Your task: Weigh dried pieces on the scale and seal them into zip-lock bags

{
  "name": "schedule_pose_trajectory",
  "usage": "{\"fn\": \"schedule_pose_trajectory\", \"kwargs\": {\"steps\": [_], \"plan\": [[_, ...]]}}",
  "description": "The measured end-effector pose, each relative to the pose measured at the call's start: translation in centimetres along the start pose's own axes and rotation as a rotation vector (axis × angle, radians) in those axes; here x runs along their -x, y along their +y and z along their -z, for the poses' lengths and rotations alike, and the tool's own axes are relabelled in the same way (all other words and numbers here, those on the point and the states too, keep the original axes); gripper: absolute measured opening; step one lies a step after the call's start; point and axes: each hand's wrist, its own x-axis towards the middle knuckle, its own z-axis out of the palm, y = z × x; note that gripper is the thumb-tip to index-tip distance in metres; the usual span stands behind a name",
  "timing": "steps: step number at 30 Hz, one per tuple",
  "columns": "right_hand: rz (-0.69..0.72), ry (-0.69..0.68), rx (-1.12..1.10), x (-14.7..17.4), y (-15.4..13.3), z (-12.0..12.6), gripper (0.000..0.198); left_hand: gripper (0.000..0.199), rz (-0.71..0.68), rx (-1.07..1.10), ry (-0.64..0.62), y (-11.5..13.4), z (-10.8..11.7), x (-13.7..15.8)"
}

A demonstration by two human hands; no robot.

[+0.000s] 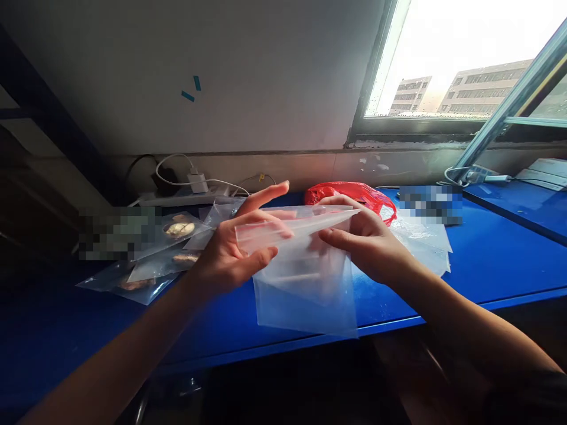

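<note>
A frosted, translucent plastic bag [305,301] hangs between my two hands above the blue table, its top edge folded and spread apart. My right hand [361,233] pinches the right side of its mouth between thumb and fingers. At the left side of the mouth, my left hand [248,242] has its index finger stretched out above the film. Its middle fingers show through the film, and the thumb stands apart below. Left of my hands lie flat clear bags [153,265] with pale and brownish pieces inside. Behind the right hand sits a red plastic bag [341,190].
More frosted bags [425,242] lie right of my right hand on the blue table [496,254]. A power strip [168,198] with a white charger [197,183] and cables runs along the wall. A metal frame post [509,106] slants past the window at right.
</note>
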Motion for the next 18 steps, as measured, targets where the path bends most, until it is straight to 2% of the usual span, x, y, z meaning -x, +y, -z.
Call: {"fn": "schedule_pose_trajectory", "kwargs": {"steps": [2, 4, 7, 9, 13, 16, 18], "plan": [[-0.013, 0.048, -0.012, 0.0, -0.2, 0.1, 0.037, 0.023, -0.012, 0.019, 0.016, -0.4, -0.2, 0.0], [-0.038, 0.123, -0.038, 0.2, -0.2, 0.4, 0.031, 0.034, 0.017, 0.147, 0.044, -1.0, -0.5, -0.2], [-0.059, 0.221, -0.091, 0.7, -0.3, 1.0, 0.029, 0.057, 0.17, 0.405, -0.022, -1.5, -0.6, -0.4], [-0.071, 0.23, -0.137, 0.9, -0.3, 1.2, 0.033, 0.064, 0.279, 0.506, -0.08, -1.6, -0.8, -0.5], [-0.089, 0.234, -0.185, 0.8, 0.4, 1.2, 0.037, 0.051, 0.379, 0.472, -0.101, -1.5, -1.2, -0.3], [-0.059, 0.258, -0.153, 0.6, 1.1, 1.0, 0.037, 0.036, 0.372, 0.353, -0.006, -1.5, -1.6, -0.2], [-0.016, 0.247, -0.085, 0.6, 1.3, 0.8, 0.035, 0.035, 0.35, 0.338, 0.047, -1.4, -1.7, -0.2]]}}
